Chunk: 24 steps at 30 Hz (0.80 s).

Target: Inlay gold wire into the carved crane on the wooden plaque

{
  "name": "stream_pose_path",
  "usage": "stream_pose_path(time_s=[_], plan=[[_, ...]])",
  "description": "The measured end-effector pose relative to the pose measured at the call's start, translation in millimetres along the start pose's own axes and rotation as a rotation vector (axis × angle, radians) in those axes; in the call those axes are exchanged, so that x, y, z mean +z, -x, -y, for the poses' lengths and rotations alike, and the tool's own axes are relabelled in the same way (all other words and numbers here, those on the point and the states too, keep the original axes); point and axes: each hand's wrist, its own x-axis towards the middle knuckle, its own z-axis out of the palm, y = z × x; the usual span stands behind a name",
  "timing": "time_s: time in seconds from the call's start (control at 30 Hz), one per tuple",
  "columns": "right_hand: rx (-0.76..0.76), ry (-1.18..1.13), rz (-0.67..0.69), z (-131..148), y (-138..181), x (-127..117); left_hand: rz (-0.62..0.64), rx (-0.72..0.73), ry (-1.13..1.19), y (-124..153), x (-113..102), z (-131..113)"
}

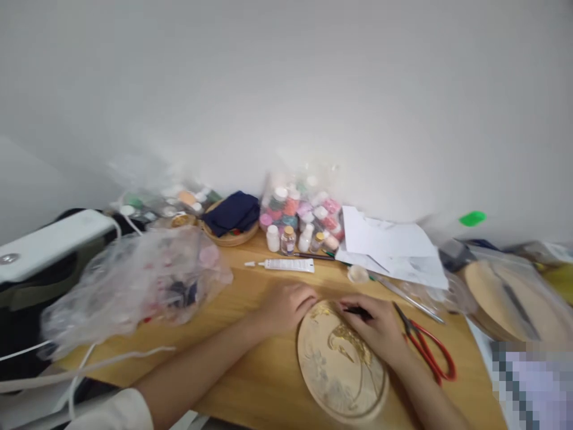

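A round wooden plaque (341, 370) with a carved gilt design lies on the wooden table (250, 298) in front of me. My left hand (286, 306) rests at the plaque's upper left edge, fingers curled against the rim. My right hand (376, 325) lies on the plaque's upper right part, pinching a small dark tool (356, 310) whose tip points left over the carving.
Red-handled scissors (427, 349) lie right of the plaque. A glue tube (286, 265), small bottles (286, 239), jars of coloured beads (308, 209), white papers (389, 245), a bowl with dark cloth (230, 218) and a crumpled plastic bag (138, 280) crowd the back and left. Another wooden disc (514, 298) sits at right.
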Motion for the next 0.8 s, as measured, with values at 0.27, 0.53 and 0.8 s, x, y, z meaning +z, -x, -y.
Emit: stream_pose_path(time_s=[0.27, 0.53, 0.8], plan=[[-0.013, 0.004, 0.030, 3, 2, 1, 0.038, -0.029, -0.015, 1, 0, 0], [0.105, -0.043, -0.078, -12, -5, -4, -0.038, -0.005, -0.125, 3, 2, -6], [0.277, -0.126, -0.138, -26, -6, -7, -0.223, 0.045, -0.369, 0, 0, -6]])
